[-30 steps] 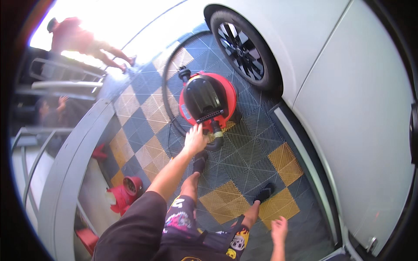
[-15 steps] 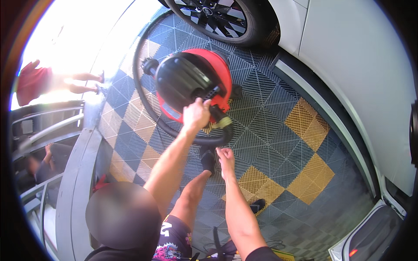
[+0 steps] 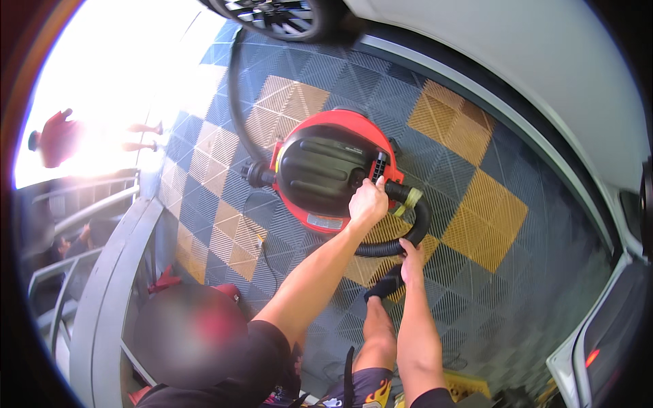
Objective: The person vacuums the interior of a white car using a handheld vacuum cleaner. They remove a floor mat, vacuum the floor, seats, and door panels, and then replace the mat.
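A red and black canister vacuum cleaner [image 3: 316, 170] stands on the tiled floor in front of me. My left hand [image 3: 369, 202] is closed at the near end of the black ribbed handle [image 3: 379, 165] on its lid. Close by, my right hand [image 3: 411, 260] grips the black corrugated hose [image 3: 420, 221] where it bends below the machine; the fingers are partly hidden behind it. Yellowish tape [image 3: 412, 198] wraps the hose near the red body. From the cleaner's left side, a hose stretch [image 3: 237, 95] runs up toward the car wheel.
A light-coloured car [image 3: 544, 81] lines the right side, its wheel [image 3: 279, 15] at the top and an open door [image 3: 605, 333] at lower right. A grey metal railing [image 3: 109, 285] is on the left. A person in red [image 3: 60, 139] is beyond. A thin cable [image 3: 269, 262] lies nearby.
The vacuum cleaner has shifted right and nearer in the view, with my left hand still on its handle. My right hand, earlier off the hose, has taken hold of it.
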Demonstrator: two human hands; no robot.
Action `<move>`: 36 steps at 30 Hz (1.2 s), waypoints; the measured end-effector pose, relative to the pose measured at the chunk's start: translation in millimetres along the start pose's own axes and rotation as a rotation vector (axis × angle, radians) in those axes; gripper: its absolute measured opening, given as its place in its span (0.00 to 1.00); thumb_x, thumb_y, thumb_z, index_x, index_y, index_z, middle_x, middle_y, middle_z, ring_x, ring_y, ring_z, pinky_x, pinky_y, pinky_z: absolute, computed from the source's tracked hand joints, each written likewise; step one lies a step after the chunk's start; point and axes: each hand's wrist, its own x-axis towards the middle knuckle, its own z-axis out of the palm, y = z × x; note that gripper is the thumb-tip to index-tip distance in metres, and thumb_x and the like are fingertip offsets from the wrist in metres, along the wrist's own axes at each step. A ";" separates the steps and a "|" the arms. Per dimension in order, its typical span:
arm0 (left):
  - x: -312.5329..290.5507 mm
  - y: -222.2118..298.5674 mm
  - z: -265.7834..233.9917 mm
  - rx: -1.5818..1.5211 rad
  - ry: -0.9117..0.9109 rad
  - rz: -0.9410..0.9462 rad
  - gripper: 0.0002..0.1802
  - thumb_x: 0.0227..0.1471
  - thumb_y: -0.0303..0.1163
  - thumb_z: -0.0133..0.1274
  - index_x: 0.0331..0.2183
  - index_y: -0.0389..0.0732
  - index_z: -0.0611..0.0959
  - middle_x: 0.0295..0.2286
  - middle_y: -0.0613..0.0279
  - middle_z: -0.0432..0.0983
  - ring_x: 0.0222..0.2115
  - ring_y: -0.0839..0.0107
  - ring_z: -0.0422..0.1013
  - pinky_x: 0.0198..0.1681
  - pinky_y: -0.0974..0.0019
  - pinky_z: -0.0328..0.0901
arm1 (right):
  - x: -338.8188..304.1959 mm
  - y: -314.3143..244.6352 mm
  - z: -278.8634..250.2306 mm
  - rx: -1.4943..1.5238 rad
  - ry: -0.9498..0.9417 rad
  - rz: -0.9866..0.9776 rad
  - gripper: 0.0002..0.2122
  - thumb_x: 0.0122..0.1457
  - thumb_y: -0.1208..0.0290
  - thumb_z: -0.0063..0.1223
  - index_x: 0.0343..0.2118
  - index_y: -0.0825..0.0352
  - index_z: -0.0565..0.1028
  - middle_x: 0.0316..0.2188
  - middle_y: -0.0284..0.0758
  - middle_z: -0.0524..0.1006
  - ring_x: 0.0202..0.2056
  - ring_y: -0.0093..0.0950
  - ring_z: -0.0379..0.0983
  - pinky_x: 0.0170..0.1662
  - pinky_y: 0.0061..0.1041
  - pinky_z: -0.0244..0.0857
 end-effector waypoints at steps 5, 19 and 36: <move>-72.1 0.0 94.9 0.014 0.137 -0.075 0.33 0.69 0.57 0.38 0.42 0.32 0.76 0.36 0.35 0.83 0.40 0.37 0.80 0.47 0.41 0.72 | -125.6 28.3 19.0 0.543 -0.099 -0.084 0.14 0.61 0.75 0.59 0.49 0.62 0.74 0.40 0.32 0.79 0.42 0.28 0.77 0.53 0.32 0.70; -250.9 -109.5 -71.0 0.455 -1.050 0.320 0.52 0.64 0.74 0.24 0.48 0.40 0.87 0.43 0.44 0.83 0.49 0.51 0.77 0.57 0.49 0.65 | -367.5 -134.1 -48.3 1.053 -0.401 -0.461 0.32 0.69 0.53 0.49 0.67 0.74 0.60 0.60 0.46 0.71 0.55 0.41 0.72 0.57 0.47 0.66; -656.5 147.3 0.2 -0.861 -0.854 0.607 0.18 0.57 0.37 0.65 0.39 0.35 0.77 0.27 0.64 0.77 0.27 0.76 0.73 0.34 0.70 0.70 | -515.5 -52.8 -189.7 0.850 -0.714 0.257 0.26 0.72 0.49 0.45 0.60 0.67 0.68 0.59 0.46 0.72 0.56 0.47 0.72 0.58 0.52 0.68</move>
